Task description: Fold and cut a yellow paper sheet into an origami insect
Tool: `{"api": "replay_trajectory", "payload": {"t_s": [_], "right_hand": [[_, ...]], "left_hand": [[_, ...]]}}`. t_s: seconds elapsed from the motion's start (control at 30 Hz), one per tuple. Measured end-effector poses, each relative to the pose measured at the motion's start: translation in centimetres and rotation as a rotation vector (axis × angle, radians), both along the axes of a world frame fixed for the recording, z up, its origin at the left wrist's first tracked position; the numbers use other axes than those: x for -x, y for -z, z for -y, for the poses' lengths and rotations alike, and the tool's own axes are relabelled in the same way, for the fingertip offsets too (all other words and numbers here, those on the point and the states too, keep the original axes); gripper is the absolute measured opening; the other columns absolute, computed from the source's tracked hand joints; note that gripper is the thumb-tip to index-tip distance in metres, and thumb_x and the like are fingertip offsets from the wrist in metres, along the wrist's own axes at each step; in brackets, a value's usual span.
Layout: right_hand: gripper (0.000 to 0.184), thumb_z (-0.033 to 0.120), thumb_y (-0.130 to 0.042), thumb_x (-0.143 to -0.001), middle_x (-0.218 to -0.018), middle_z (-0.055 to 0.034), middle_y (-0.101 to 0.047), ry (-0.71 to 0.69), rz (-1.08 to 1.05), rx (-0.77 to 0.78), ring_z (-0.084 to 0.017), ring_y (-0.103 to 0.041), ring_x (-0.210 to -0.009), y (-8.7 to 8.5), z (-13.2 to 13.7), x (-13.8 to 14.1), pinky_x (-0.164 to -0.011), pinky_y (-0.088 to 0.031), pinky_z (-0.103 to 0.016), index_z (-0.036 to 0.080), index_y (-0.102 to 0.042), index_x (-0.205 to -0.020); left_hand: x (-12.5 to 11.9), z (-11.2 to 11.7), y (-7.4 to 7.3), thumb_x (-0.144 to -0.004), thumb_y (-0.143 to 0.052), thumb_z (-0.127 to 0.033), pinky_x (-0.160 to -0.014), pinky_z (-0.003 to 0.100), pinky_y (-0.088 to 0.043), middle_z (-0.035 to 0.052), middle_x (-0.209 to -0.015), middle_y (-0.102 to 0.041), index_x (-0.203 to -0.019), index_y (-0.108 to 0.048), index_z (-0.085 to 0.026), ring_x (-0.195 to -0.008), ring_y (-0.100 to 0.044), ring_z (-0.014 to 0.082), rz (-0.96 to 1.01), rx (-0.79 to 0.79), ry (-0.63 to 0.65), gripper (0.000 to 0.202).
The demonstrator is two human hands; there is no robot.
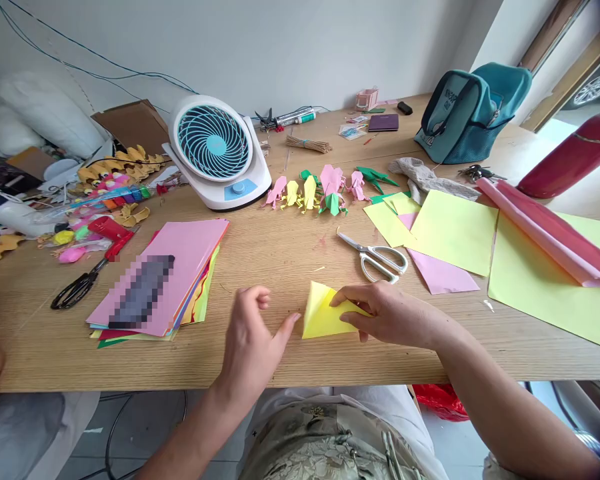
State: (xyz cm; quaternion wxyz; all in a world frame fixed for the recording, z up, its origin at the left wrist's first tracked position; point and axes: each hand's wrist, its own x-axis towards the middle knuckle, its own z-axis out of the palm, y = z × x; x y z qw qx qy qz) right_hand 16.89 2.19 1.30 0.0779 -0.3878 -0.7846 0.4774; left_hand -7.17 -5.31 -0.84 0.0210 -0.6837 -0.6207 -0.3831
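Paper, bright yellow and folded into a small angular piece [325, 315], is lying at the near edge of the pale wooden table [270, 247], between the two hands. Right hand [393, 312]: fingers and thumb are closing on the paper's right part, partly covering it, so the folds beneath are not showing. Left hand [255, 337]: holding nothing, fingers loosely curling, thumb extending toward the paper's left edge and ending just beside it, apparently without contact.

Step in hand, as judged: a fold is being shaped or handled; a slanting layer is showing on top, and the left side is standing slightly raised. Whether its crease is pressed cannot be told. Continuing that fold would be calling for the left thumb to steady the left edge while the right fingers are keeping the layers aligned.

Surroundings: silver scissors with white loop handles [375, 257] are lying open just beyond the right hand. Farther off, a cluster of pink, yellow and green folded paper figures [331, 180] is standing near the white fan with a teal grille [214, 143]. To the left, a stack of coloured paper sheets [193, 257] is resting; to the right, loose pale yellow sheets [455, 230] are overlapping.
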Motion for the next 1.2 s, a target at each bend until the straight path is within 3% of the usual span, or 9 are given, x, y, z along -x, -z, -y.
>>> {"api": "replay_trajectory", "payload": {"t_s": [0.07, 0.13, 0.27, 0.4, 0.57, 0.73, 0.83, 1.07, 1.2], "right_hand": [[0.02, 0.026, -0.052, -0.092, -0.065, 0.0018, -0.065, -0.027, 0.016, -0.05, -0.013, -0.065, -0.056, -0.1, 0.3, 0.5, -0.054, -0.044, -0.024, 0.02, -0.063, -0.107], [0.02, 0.026, -0.053, -0.091, -0.074, -0.0013, -0.069, -0.068, 0.011, -0.131, -0.013, -0.064, -0.06, -0.3, 0.5, 0.7, -0.057, -0.045, -0.025, 0.019, -0.065, -0.105], [0.023, 0.032, -0.056, -0.092, -0.102, -0.0076, -0.072, -0.137, -0.03, -0.316, -0.017, -0.067, -0.081, -1.6, 1.3, 0.2, -0.071, -0.048, -0.028, 0.02, -0.067, -0.107], [0.022, 0.024, -0.047, -0.094, -0.096, -0.0088, -0.073, -0.208, 0.053, -0.339, -0.017, -0.067, -0.081, -4.5, 2.0, -1.0, -0.071, -0.049, -0.027, 0.019, -0.067, -0.102], [0.04, 0.037, -0.035, -0.101, -0.075, -0.0072, -0.072, -0.345, 0.309, -0.125, -0.017, -0.067, -0.067, -7.3, 0.5, 1.0, -0.064, -0.047, -0.028, 0.016, -0.066, -0.085], [0.075, 0.076, -0.034, -0.089, -0.067, -0.0112, -0.071, -0.334, 0.428, 0.281, -0.02, -0.068, -0.06, -5.2, -3.4, 6.4, -0.064, -0.052, -0.031, 0.009, -0.068, -0.09], [0.08, 0.081, -0.031, -0.085, -0.068, -0.0114, -0.069, -0.322, 0.374, 0.381, -0.017, -0.063, -0.053, -3.3, -4.5, 8.7, -0.055, -0.049, -0.03, 0.01, -0.067, -0.089], [0.024, 0.04, -0.059, -0.088, -0.067, 0.0006, -0.059, -0.483, 0.293, -0.139, -0.011, -0.047, -0.058, -2.2, -5.4, 9.3, -0.054, -0.034, -0.025, 0.018, -0.064, -0.082], [0.014, 0.031, -0.06, -0.086, -0.073, 0.0011, -0.057, -0.442, 0.191, -0.222, -0.01, -0.046, -0.063, -1.8, -5.7, 8.4, -0.058, -0.034, -0.024, 0.018, -0.063, -0.081]], "left_hand": [[-0.2, 2.1, -1.5, -0.08, -0.073, -0.018, -0.09, 0.038, -0.053, 0.008, -0.102, -0.061, -0.108, -0.058, -0.019, -0.1, -0.061, 0.0207, -0.222, -0.295, 0.144, 0.032], [-1.2, 3.7, -2.9, -0.091, -0.062, -0.023, -0.104, 0.036, -0.047, 0.0053, -0.114, -0.063, -0.106, -0.066, -0.022, -0.114, -0.057, 0.0189, -0.441, -0.401, 0.56, 0.015], [-3.8, 3.7, -4.2, -0.092, -0.062, -0.026, -0.111, 0.035, -0.045, 0.0063, -0.125, -0.065, -0.107, -0.07, -0.016, -0.126, -0.054, 0.0204, -0.652, -0.333, 0.855, 0.02], [-4.3, 2.1, -4.1, -0.094, -0.056, -0.017, -0.112, 0.037, -0.045, 0.0093, -0.121, -0.067, -0.106, -0.069, -0.01, -0.129, -0.053, 0.0237, -0.616, -0.284, 0.807, 0.019], [-3.3, 1.7, -2.9, -0.094, -0.055, -0.014, -0.112, 0.039, -0.045, 0.0087, -0.119, -0.067, -0.105, -0.068, -0.011, -0.129, -0.051, 0.0251, -0.499, -0.27, 0.669, 0.017], [-0.7, 1.1, 0.3, -0.094, -0.053, -0.014, -0.107, 0.045, -0.047, 0.0098, -0.122, -0.066, -0.109, -0.065, -0.014, -0.128, -0.051, 0.0283, -0.442, -0.094, 0.404, 0.019], [1.0, 0.8, 2.3, -0.094, -0.05, -0.012, -0.102, 0.044, -0.051, 0.0085, -0.11, -0.069, -0.106, -0.064, -0.015, -0.114, -0.06, 0.0246, -0.451, 0.083, 0.453, 0.019], [2.2, 0.7, 3.7, -0.094, -0.04, -0.005, -0.113, 0.035, -0.042, 0.0124, -0.129, -0.06, -0.129, -0.052, -0.011, -0.129, -0.052, 0.0211, -0.473, 0.236, 0.622, 0.038], [1.7, 0.2, 3.3, -0.094, -0.045, -0.008, -0.113, 0.037, -0.041, 0.0112, -0.128, -0.061, -0.128, -0.053, -0.012, -0.128, -0.052, 0.0224, -0.499, 0.252, 0.659, 0.035]]}}
